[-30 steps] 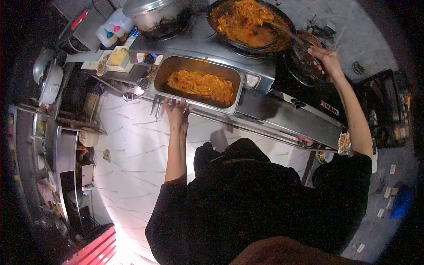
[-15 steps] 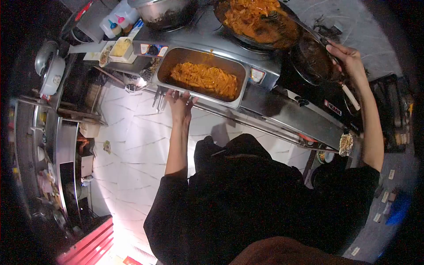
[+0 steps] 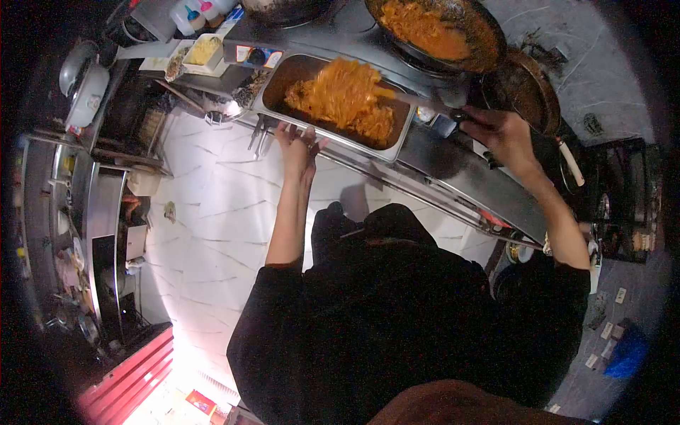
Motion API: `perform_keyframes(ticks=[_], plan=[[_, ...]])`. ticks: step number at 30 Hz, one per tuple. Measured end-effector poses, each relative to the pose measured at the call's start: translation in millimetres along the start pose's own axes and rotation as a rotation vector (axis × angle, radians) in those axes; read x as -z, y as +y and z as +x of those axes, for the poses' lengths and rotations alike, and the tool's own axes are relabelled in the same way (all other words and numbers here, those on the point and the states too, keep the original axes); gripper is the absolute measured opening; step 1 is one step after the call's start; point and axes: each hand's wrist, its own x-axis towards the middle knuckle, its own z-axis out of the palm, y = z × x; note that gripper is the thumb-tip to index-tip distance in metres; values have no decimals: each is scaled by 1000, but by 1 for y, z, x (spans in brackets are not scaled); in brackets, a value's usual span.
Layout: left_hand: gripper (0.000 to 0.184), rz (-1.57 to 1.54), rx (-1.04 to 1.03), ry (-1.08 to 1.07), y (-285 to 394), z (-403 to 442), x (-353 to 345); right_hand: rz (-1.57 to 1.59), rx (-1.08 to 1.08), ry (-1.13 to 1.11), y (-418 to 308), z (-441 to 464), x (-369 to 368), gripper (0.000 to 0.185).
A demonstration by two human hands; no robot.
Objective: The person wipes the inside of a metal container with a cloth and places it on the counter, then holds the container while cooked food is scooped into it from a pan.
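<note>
A white dish [image 3: 204, 54] is beyond the left grip [image 3: 297, 150], to its left. This grip, fingers partly spread, touches the steel container's [image 3: 285, 76] near side. Orange food [image 3: 343, 93] lies inside and on a blurred utensil [image 3: 428, 103], between both grips. The wok [image 3: 491, 51] is beyond the right grip [image 3: 501, 136], which is closed around the utensil's handle.

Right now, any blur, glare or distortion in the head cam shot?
Head view: the right hand, the utensil it grips and the lifted food look motion-smeared. Head view: the white floor blows out at lower left, near the red slatted panel. Head view: wide-angle bending, corners black.
</note>
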Motion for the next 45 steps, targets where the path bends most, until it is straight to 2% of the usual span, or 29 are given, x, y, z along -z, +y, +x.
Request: perform_keyframes(ticks=[2, 5, 8, 11, 14, 17, 19, 22, 25, 27, 28, 31, 32, 35, 36, 39, 41, 42, 43, 45], plan=[[56, -1, -2, -14, -3, 4, 3, -354, 144, -54, -19, 4, -3, 35], [55, 9, 29, -17, 0, 3, 2, -679, 396, 109, -29, 5, 4, 36], [55, -13, 9, -12, -3, 4, 2, -788, 421, 139, -43, 5, 32, 35], [55, -7, 27, 20, 3, -1, -2, -625, 318, 108, -53, 2, 47, 31], [56, 1, 8, 1, 0, 2, 1, -645, 429, 192, -49, 3, 29, 31], [51, -11, -30, 0, -4, 3, 2, -605, 330, -37, -45, 23, -21, 34], [55, -7, -13, -17, -3, 4, 2, -624, 243, -181, -54, 49, -53, 37], [57, 13, 1, -29, -2, 3, 3, -553, 266, -60, -53, 69, -72, 37], [58, -8, 8, -32, 3, -1, -1, -567, 369, 81, -57, 47, -31, 34], [58, -35, 22, -22, 2, 2, 0, -500, 356, 105, -49, 27, -13, 31], [37, 23, -11, 19, -3, 5, 1, -461, 365, 112, -43, 22, -10, 30], [39, 31, -40, 39, -6, 7, 1, -272, 168, -10, -16, 19, -40, 26], [39, 34, -39, 63, -6, 7, -3, -203, 187, 43, -8, 21, -56, 26], [40, 37, -1, 101, 0, 5, -8, -48, 134, -107, -7, 39, -89, 30], [40, 24, 25, 95, 4, 3, -9, -167, 59, -254, -14, 48, -96, 38], [38, 36, 93, 128, 5, 13, -10, -322, 576, 310, -44, 52, -96, 51], [35, 45, 148, 125, 6, 20, -7, 6, 612, 199, -89, 53, -94, 59], [29, 57, 162, 184, 12, 13, -16, -49, 670, 189, -110, 52, -100, 71], [27, 10, 135, 98, 15, 10, -17, -104, 729, 176, -127, 50, -108, 83], [25, -86, 78, -68, 17, 3, -15, 65, 780, 162, -152, 44, -131, 87]])
